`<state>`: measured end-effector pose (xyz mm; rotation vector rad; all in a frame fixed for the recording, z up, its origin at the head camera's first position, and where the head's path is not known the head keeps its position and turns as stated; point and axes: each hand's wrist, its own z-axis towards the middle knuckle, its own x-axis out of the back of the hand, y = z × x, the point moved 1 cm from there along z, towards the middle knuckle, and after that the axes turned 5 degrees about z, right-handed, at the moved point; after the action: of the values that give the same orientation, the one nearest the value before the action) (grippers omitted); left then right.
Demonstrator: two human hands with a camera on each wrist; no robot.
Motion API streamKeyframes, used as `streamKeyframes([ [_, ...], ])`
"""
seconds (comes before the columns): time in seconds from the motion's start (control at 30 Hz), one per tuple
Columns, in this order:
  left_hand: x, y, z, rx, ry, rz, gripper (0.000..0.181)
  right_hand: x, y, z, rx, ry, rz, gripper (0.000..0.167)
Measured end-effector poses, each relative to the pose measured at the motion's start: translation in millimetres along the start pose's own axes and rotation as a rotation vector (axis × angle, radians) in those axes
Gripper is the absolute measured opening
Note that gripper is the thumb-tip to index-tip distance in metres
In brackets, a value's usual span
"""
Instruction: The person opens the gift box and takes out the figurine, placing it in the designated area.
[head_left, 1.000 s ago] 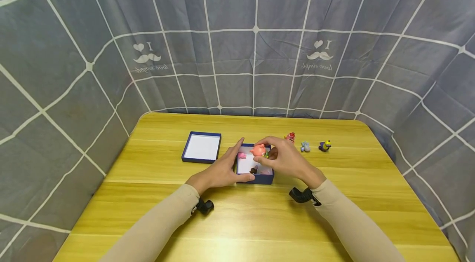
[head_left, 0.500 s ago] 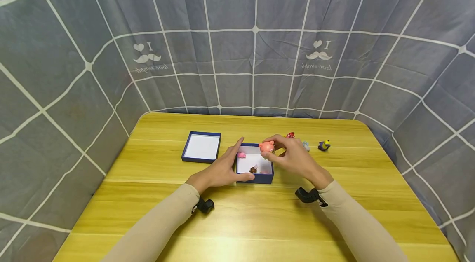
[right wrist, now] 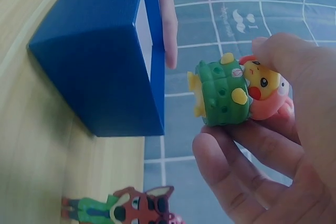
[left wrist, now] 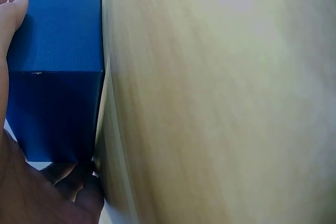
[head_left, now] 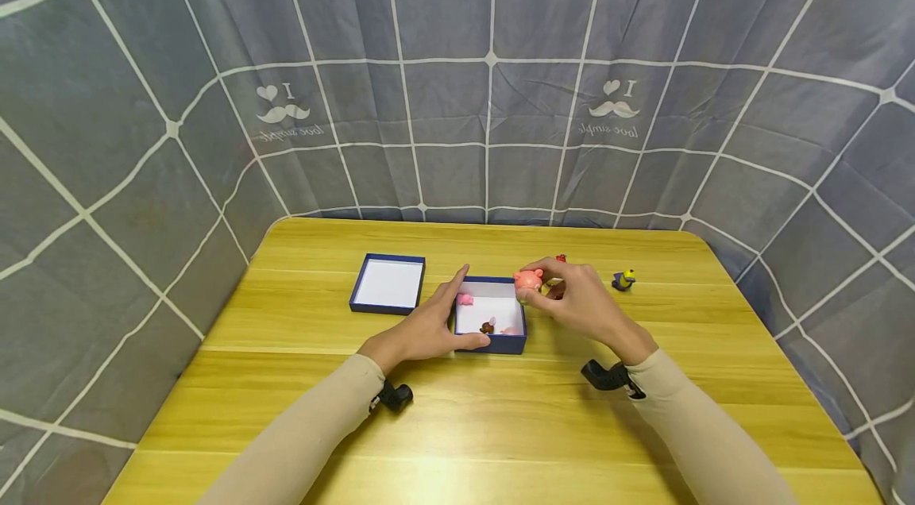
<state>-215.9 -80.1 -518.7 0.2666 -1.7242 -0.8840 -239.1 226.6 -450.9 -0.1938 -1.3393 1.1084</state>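
The right hand point(head_left: 582, 300) pinches a Pikachu figurine point(right wrist: 226, 95) — likely light, stiff plastic, best held by its pink hood point(head_left: 527, 279) — and, leftward, the left hand point(head_left: 426, 326) grips a blue box point(head_left: 509, 344).

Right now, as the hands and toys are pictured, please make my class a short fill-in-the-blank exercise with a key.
1. The small toy figure with a pink hood and green body is held in the person's ____ hand.
2. In the head view, the shallow square blue lid with a white inside lies to the ____ of the deeper open blue box.
3. The small brown toy lies ____ (inside or outside) that box.

Missing words: right; left; inside.
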Motion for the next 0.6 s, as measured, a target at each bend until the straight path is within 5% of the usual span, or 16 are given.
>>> streamKeyframes([
  [0.6, -2.0, -1.5, 1.3, 0.008, 0.006, 0.022, 0.131, 16.8, 13.9, -11.9, -0.034, 0.037, -0.015, 0.038],
])
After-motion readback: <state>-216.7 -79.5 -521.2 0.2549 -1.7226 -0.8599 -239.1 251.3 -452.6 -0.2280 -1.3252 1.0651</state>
